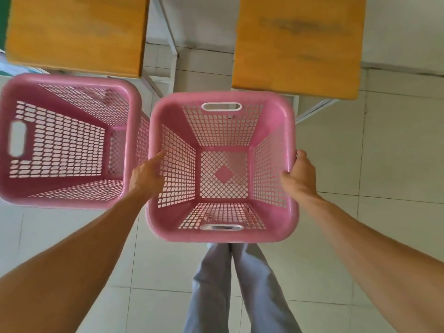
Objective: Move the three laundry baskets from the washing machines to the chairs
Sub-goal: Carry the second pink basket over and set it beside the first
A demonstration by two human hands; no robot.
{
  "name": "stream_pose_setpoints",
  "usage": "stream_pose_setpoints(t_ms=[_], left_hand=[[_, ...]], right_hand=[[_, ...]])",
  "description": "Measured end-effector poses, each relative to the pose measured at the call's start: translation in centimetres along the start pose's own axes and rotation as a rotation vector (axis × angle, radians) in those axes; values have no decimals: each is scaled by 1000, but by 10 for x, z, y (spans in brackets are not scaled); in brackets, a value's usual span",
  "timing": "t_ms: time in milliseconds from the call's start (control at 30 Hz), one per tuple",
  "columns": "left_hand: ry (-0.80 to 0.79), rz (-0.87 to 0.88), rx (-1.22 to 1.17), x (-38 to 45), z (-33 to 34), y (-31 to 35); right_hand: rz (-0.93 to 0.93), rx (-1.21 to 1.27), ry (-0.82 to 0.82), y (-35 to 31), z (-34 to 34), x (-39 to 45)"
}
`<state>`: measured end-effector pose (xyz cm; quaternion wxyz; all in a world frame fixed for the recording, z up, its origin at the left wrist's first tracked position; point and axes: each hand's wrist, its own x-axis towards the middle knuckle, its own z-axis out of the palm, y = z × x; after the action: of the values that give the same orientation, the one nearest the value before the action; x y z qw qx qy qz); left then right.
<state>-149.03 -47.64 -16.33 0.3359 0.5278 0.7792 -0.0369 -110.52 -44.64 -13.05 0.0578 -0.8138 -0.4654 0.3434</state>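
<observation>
I hold a pink mesh laundry basket in front of me, seen from above, with nothing inside it. My left hand grips its left rim, fingers lying against the inner wall. My right hand clasps the right rim. A second pink basket stands to the left, also with nothing in it, its rim overlapping the front edge of the left wooden chair. I cannot tell what it rests on. The right wooden chair has a bare seat just beyond the held basket.
Both chairs have white metal frames and stand on a pale tiled floor. My legs in grey trousers are below the held basket. A gap of floor separates the two chairs.
</observation>
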Motion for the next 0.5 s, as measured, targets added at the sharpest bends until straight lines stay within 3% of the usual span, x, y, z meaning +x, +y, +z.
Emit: stream_pose_setpoints(t_ms=[500], left_hand=[[53,-82,46,54,17,7]], right_hand=[[20,-104,2,10,60,53]])
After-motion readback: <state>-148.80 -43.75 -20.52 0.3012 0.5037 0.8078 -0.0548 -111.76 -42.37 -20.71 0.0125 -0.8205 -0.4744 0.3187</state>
